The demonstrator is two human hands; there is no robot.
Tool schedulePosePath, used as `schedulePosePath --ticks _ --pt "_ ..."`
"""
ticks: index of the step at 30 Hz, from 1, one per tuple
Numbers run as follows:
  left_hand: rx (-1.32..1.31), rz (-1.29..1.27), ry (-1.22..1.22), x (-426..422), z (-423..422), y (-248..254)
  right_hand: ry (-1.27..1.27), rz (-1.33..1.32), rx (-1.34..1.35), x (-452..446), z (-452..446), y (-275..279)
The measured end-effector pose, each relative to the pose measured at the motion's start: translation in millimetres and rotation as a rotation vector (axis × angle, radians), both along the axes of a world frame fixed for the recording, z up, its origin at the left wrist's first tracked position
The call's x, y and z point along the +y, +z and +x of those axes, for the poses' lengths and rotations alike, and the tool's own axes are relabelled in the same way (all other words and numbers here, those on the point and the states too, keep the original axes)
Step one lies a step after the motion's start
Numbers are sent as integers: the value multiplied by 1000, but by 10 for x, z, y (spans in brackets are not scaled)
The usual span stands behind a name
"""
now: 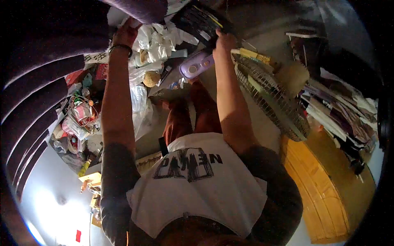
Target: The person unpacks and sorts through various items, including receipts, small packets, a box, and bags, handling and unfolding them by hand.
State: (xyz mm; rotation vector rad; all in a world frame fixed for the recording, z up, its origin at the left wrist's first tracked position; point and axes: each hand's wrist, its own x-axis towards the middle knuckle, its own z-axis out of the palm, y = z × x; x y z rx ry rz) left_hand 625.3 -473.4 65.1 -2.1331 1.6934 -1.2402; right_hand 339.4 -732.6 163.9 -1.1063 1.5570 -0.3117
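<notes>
My right hand is closed on the near edge of a flat black rectangular thing with a yellow stripe; its kind is unclear. My left hand reaches up beside white plastic bags, just under a hanging purple cloth. Its fingertips are partly hidden and in shadow, so any hold there cannot be made out. Below my right hand lies a lilac oblong case with round marks on it. A tan woven-looking ball sits beside the bags.
A wire fan guard leans close to my right forearm. On the right, piled cloths lie above a curved wooden panel. Dark folded fabric hangs along the left. Mixed clutter with cables fills the left side.
</notes>
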Motion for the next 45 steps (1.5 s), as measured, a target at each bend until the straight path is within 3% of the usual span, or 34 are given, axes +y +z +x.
schedulePosePath --ticks 2,3,4,5,7,9,10,13,17,20,21,23,24,25,27,29,30,32,34,36,38,40,41,44,45 --pt "492 -216 35 -86 -30 189 121 -327 -85 -70 148 -523" --pt "723 -368 56 -145 -45 296 148 -480 -320 -50 229 -652" --pt "920 -542 66 -192 -48 372 321 -678 -324 -133 324 -876" --pt "1712 -1036 135 -341 -312 740 471 -886 -337 -215 416 -1096" --pt "2488 -1532 264 -454 -500 1047 1062 -1335 169 -517 669 -1742" --pt "2461 -1524 369 -455 -520 1093 1226 -1214 255 -634 815 -1969" --pt "2487 -1452 287 -388 -411 889 1307 -1151 297 -670 870 -2050" --pt "2516 -1310 71 -199 -57 139 1038 -634 30 -461 593 -943" --pt "2534 -1284 101 -208 -97 193 906 -293 -47 -155 348 16" --pt "2623 -1322 149 -326 -202 576 1003 -225 118 -39 349 -14" --pt "2628 -1323 132 -306 -224 601 939 -104 57 0 356 -314" --pt "2608 -1297 98 -158 -251 475 935 146 8 9 360 -152" --pt "2583 -1270 77 -44 -252 337 904 118 -47 7 351 -346" --pt "2435 -1097 128 -31 -303 421 871 90 -100 33 327 -727" --pt "1962 -674 285 -50 -549 842 695 58 -140 154 327 -555" --pt "1808 -575 343 -37 -704 1038 609 152 -246 107 290 -664" --pt "1971 -735 316 1 -721 1004 565 196 -300 87 282 -632" --pt "2279 -1071 244 46 -728 940 589 40 -238 101 173 -556" --pt "2459 -1288 176 -1 -722 939 633 -29 -172 63 95 -559" --pt "2520 -1374 131 -77 -745 956 706 -3 -106 66 14 -701" --pt "2496 -1382 133 -195 -788 987 621 52 -89 120 -69 -809" --pt "2147 -976 200 -247 -788 971 717 176 -141 155 -82 -151" --pt "1779 -601 242 -241 -756 897 734 160 -128 173 -76 -160" --pt "1195 -358 130 -228 -279 -54 825 126 -108 230 -42 -200" --pt "1229 -393 115 -296 -203 -228 876 123 -113 225 -27 -218"
